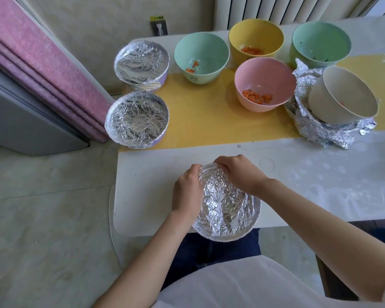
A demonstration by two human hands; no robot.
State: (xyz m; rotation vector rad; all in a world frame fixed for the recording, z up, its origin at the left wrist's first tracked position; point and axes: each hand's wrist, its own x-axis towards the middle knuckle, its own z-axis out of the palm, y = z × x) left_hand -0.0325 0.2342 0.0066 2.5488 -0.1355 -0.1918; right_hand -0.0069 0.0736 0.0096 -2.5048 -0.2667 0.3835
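Silver foil-covered round bowl overhangs the counter's near edge, your left grip and right grip both pinching foil at its far rim; next, you likely crimp round the near side.

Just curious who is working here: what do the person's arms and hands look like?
The left hand and right hand are bare, and the forearms are uncovered, with no gloves, rings or watch visible. The person wears a white top and dark blue trousers.
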